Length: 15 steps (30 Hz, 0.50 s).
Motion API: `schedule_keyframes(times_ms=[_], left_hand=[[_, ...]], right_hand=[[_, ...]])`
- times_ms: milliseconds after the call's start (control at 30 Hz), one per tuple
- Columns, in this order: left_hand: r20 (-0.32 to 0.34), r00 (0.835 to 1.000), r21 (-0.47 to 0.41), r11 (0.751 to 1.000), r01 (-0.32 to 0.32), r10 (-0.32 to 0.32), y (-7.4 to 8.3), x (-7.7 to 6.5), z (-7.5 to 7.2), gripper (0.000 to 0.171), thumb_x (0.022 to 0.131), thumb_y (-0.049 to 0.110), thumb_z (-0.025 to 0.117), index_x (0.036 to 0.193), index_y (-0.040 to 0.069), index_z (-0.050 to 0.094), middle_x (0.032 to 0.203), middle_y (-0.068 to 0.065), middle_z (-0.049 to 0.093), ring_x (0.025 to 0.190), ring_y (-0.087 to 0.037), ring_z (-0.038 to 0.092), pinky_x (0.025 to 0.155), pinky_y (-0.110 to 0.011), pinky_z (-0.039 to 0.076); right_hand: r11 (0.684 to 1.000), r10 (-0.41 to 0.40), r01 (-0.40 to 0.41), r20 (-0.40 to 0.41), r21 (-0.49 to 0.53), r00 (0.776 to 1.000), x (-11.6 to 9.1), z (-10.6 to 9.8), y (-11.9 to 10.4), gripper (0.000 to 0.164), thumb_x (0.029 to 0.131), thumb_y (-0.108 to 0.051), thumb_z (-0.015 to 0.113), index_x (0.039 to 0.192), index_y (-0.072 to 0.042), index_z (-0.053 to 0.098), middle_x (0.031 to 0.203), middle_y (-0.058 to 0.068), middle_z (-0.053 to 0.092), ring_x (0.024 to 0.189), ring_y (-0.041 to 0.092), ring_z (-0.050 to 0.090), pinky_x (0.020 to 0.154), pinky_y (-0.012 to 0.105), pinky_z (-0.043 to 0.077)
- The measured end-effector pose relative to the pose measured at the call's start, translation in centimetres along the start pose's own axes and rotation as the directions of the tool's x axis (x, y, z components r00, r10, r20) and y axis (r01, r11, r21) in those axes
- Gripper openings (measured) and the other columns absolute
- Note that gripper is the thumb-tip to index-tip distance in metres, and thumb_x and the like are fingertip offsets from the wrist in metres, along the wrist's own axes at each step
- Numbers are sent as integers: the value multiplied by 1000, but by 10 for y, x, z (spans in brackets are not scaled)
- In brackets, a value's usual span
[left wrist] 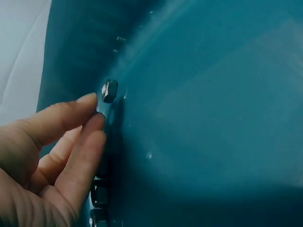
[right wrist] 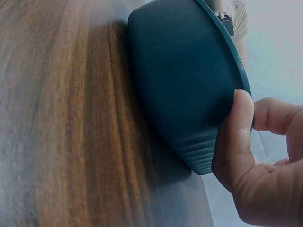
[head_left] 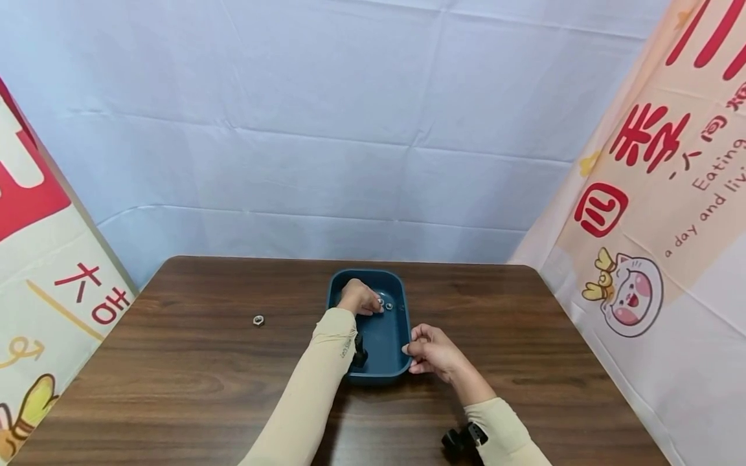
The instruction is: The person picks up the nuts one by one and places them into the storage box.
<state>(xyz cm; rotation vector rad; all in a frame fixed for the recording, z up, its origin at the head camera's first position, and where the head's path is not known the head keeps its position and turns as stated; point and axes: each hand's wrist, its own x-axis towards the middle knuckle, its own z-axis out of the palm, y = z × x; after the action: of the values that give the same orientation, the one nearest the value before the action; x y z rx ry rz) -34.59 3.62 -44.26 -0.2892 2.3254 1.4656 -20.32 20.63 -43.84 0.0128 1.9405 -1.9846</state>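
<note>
My left hand (head_left: 362,299) reaches into a dark blue plastic bin (head_left: 375,362), its thumb and fingertips close together near the floor. In the left wrist view a metal hex nut (left wrist: 110,91) lies just past those fingertips; whether anything sits between them is too unclear to tell. Two more nuts (left wrist: 100,193) appear below the fingers there. The head view shows a nut (head_left: 389,306) beside the left fingertips. At the bin's near right side, my right hand (head_left: 434,353) pinches the rim (right wrist: 241,71) between thumb and fingers.
Another hex nut (head_left: 258,320) lies on the brown wooden table (head_left: 192,362), left of the bin. A pale blue cloth (head_left: 326,162) hangs behind the table. Printed cloths stand at the left and right sides.
</note>
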Motion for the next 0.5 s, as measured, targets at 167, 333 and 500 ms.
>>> schedule_keyframes(times_ms=[167,333,500], left_hand=[[-76,993,266,962,-67,90,2,-7,4,22,64,6,85,73,-1,67,64,-11,61,52,-19,62,51,-30,54],[-105,980,313,940,-131,172,2,-13,8,21,64,2,84,76,-2,67,61,-10,59,47,-19,59,49,-32,54],[-97,980,268,953,-141,172,0,-13,10,24,65,0,83,83,-4,67,62,-11,59,50,-21,61,51,-33,54]], right_hand=[[1000,2,-2,1,-4,1000,0,0,0,22,80,4,57,94,3,40,61,4,49,50,12,52,46,24,52],[1000,4,-4,-1,-2,1000,1,0,0,21,81,4,57,94,2,41,61,4,49,50,12,52,46,24,52],[1000,11,-11,-10,-2,1000,1,0,1,21,81,4,57,94,2,41,63,5,50,49,12,52,46,25,52]])
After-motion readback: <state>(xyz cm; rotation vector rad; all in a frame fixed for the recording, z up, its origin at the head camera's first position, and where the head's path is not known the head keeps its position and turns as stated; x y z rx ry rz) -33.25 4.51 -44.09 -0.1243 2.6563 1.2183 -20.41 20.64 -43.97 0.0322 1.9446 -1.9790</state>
